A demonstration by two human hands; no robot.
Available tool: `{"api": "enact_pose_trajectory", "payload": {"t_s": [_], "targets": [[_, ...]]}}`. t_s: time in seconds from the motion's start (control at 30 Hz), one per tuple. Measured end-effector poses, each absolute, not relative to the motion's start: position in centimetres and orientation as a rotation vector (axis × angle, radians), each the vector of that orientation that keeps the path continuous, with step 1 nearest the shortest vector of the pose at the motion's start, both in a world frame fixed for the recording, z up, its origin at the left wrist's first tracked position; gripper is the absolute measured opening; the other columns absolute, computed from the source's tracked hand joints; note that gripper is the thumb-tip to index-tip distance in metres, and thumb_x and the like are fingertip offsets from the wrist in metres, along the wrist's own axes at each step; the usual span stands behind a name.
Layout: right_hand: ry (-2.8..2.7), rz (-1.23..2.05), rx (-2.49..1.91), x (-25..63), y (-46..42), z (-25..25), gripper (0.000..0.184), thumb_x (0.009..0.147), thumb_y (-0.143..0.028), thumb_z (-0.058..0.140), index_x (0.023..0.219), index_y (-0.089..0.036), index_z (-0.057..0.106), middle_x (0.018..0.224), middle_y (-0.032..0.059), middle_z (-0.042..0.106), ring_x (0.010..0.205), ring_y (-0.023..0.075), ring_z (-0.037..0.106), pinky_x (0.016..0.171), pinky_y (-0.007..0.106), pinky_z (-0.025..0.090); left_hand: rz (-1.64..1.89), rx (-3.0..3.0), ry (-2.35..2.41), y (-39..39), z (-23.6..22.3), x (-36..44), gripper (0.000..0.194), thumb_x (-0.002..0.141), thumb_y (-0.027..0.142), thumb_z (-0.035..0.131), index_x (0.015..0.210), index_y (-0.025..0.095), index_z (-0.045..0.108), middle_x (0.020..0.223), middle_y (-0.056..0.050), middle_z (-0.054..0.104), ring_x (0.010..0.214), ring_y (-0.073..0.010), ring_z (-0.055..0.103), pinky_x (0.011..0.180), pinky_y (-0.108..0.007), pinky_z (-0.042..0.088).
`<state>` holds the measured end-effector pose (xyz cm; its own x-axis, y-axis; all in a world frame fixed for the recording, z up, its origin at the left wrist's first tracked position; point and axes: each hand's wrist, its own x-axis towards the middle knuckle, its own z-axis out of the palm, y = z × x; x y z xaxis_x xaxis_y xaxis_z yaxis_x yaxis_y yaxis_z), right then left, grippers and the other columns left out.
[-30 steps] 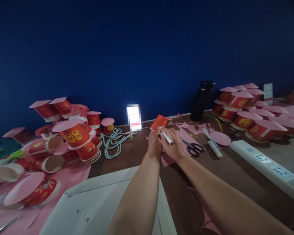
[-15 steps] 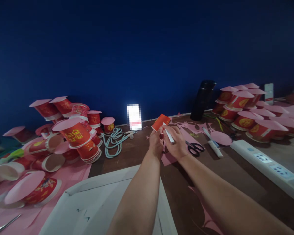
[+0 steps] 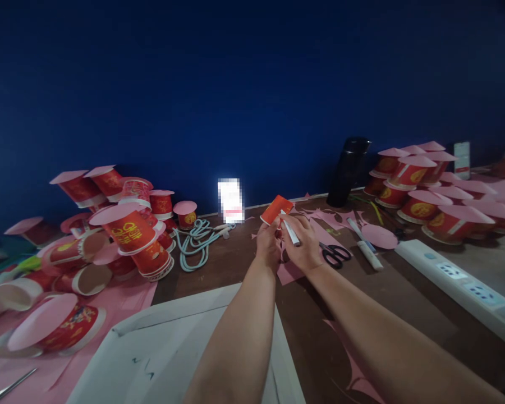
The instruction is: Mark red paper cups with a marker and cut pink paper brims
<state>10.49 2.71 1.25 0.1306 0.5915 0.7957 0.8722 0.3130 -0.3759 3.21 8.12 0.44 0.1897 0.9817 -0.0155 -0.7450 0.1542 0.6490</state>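
My left hand (image 3: 269, 241) is closed around a red paper cup (image 3: 276, 210), tilted over the table, with part of it hidden by my fingers. In my right hand (image 3: 303, 244) is a slim white pen-shaped stick (image 3: 291, 231); its upper end meets the cup's near edge, and I cannot tell whether it is a marker or a glue pen. Beneath my hands lies a pink paper sheet (image 3: 292, 273). Black-handled scissors (image 3: 336, 256) rest just right of my right hand. Beyond them are a white tube (image 3: 369, 256) and a pink paper disc (image 3: 380, 237).
Red paper cups with pink discs (image 3: 124, 230) are piled on the left, and several more (image 3: 454, 219) stand at right. A white power strip (image 3: 458, 280), black flask (image 3: 348, 171), coiled pale-blue cable (image 3: 193, 247) and lit phone (image 3: 231, 201) surround the work area. A white board (image 3: 160, 348) lies in front.
Almost nothing differs. Both hands, the cup and the white stick keep nearly the same place, with only a very slight shift.
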Motion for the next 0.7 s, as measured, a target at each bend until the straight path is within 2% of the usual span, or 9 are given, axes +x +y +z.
{"api": "enact_pose_trajectory", "payload": {"t_s": [0.27, 0.7], "targets": [[-1.557, -0.355, -1.419, 10.32, 2.71, 1.33, 0.031, 0.087, -0.021, 0.047, 0.117, -0.023, 0.058, 0.105, 0.0072, 0.063, 0.098, 0.0215, 0.057, 0.087, 0.037, 0.045, 1.312, 0.578, 0.489, 8.07, 0.35, 3.18, 0.03, 0.059, 0.025, 0.077, 0.087, 0.019, 0.066, 0.079, -0.001, 0.063, 0.074, -0.0124, 0.059, 0.074, -0.027, 0.041], [-1.539, -0.366, -1.391, 10.39, 2.83, 1.28, 0.03, 0.088, -0.022, 0.047, 0.116, -0.023, 0.057, 0.105, 0.0082, 0.064, 0.098, 0.0226, 0.058, 0.088, 0.039, 0.046, 1.322, 0.537, 0.47, 8.35, 0.07, 3.34, 0.027, 0.059, 0.024, 0.077, 0.08, 0.018, 0.063, 0.067, 0.003, 0.056, 0.061, -0.0091, 0.052, 0.068, -0.026, 0.04]]}}
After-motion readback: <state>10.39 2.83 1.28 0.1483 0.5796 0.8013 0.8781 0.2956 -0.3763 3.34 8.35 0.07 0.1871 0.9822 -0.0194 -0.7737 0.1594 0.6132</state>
